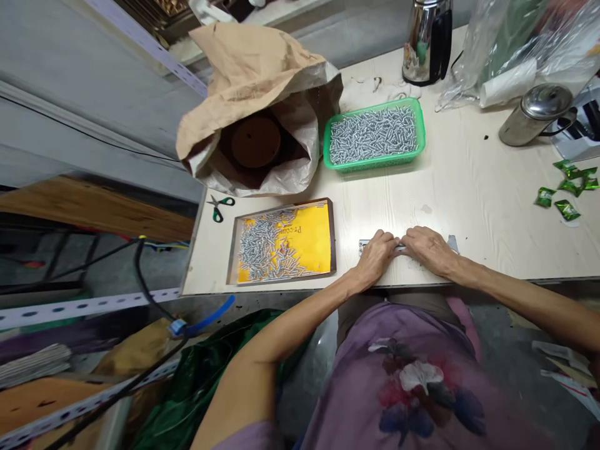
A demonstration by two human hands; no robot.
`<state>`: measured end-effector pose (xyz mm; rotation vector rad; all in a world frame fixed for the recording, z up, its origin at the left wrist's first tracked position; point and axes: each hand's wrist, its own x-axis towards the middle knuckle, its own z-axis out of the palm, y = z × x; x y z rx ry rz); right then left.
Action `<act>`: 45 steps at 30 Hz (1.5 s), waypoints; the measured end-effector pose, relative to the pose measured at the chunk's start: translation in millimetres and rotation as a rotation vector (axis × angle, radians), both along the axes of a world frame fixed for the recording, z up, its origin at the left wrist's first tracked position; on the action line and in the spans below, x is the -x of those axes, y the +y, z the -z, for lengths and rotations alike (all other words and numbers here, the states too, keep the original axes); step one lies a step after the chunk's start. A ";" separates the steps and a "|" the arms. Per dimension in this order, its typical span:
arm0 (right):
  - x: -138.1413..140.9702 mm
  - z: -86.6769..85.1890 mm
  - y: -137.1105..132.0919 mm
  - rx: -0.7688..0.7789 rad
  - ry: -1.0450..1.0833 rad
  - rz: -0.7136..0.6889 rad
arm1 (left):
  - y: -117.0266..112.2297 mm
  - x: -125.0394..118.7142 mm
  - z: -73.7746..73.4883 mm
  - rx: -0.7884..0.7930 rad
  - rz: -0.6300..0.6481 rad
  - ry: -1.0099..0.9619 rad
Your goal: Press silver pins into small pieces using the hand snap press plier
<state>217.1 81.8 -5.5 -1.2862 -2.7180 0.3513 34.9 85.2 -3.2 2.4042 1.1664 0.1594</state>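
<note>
A narrow grey metal strip (363,244) lies crosswise near the table's front edge, mostly covered by my hands. Its left end looks pierced. My left hand (377,257) is closed over the left part, with the fingertips pressed down on it. Close beside it, my right hand (428,251) is bent over the middle and right part, the thumbs and fingers of both hands almost meeting. A small grey piece (452,242) shows past my right hand; whether it belongs to the same strip I cannot tell. What lies under the fingers is hidden.
Left of my hands stands a shallow tray (333,237) of loose metal screws on yellow paper. A green basket (375,164) full of screws sits behind. Also there: a large paper sack (253,62), scissors (219,206), a metal jug (534,115), a kettle (419,50) and green wrapped sweets (568,210).
</note>
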 end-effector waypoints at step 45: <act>-4.9 1.9 -13.8 0.020 0.212 -0.119 | -62.8 62.6 10.7 0.052 -0.643 -0.235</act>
